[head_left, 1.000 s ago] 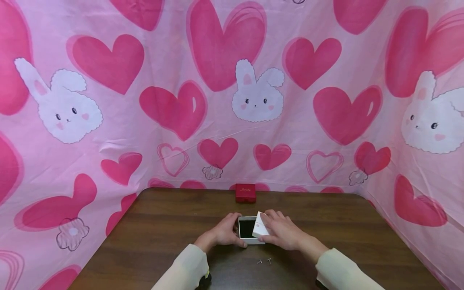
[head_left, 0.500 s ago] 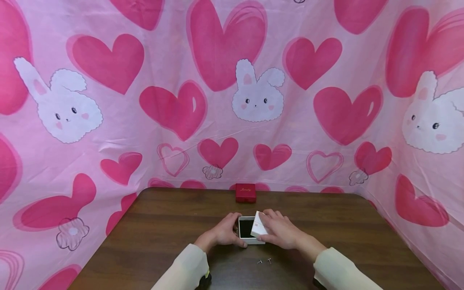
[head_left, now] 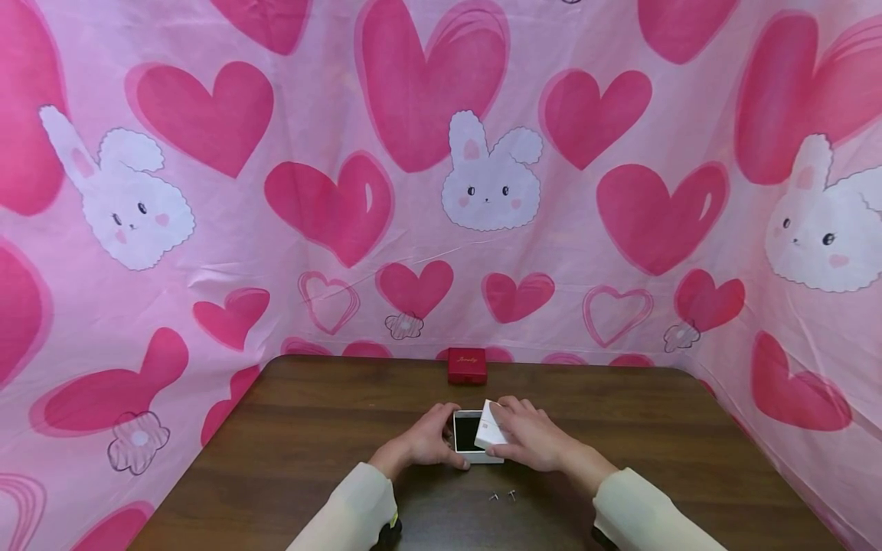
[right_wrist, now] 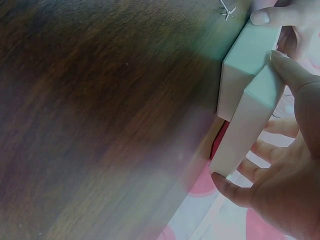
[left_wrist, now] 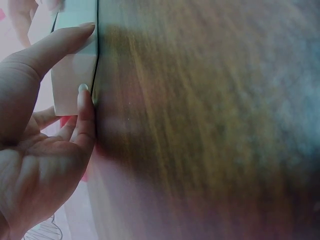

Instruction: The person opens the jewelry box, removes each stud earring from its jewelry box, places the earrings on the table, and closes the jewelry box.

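Observation:
A small white box point(head_left: 485, 458) with a dark inside stands on the table. My left hand point(head_left: 429, 438) grips its left end, thumb on the near wall point(left_wrist: 75, 82) and fingers on the end and far side. Its white lid point(head_left: 488, 428) is held by my right hand point(head_left: 536, 438) between thumb and fingers. The lid tilts over the box's right part, covering some of the opening; in the right wrist view the lid point(right_wrist: 247, 122) overlaps the box's end point(right_wrist: 237, 90). Two tiny silver pieces, perhaps earrings point(head_left: 494, 497), lie in front of the box.
A red box point(head_left: 467, 366) with gold lettering stands at the far edge of the brown wooden table point(head_left: 331, 413). Pink cloth point(head_left: 565, 229) printed with hearts and rabbits hangs behind the table and along its sides.
The lid has shifted slightly left over the box, together with my right hand. My left hand and the box keep their places, as do the small silver pieces.

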Demonstrator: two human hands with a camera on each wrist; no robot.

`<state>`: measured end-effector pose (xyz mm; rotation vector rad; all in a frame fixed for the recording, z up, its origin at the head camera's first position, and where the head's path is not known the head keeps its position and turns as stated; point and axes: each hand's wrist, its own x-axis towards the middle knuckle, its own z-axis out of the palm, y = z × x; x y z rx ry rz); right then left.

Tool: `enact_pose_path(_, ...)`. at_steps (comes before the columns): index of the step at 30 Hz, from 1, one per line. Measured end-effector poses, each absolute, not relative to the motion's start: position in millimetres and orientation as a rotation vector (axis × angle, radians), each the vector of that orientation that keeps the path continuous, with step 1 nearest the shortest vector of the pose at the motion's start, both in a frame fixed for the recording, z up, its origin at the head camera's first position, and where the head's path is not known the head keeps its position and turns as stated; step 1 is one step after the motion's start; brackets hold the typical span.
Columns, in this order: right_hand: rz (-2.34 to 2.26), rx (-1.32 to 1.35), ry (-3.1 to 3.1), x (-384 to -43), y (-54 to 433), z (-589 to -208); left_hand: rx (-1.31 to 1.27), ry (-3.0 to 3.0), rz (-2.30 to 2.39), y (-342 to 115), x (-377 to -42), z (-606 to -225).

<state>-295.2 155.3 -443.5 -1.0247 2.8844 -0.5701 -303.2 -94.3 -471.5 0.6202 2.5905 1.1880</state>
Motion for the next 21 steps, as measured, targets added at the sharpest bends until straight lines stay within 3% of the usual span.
enact_pose_path(21,-0.592,-1.052,2.869,-297.1,151.1,-443.4,0.620,2.593,1.187,-94.9,-304.5,-473.3)
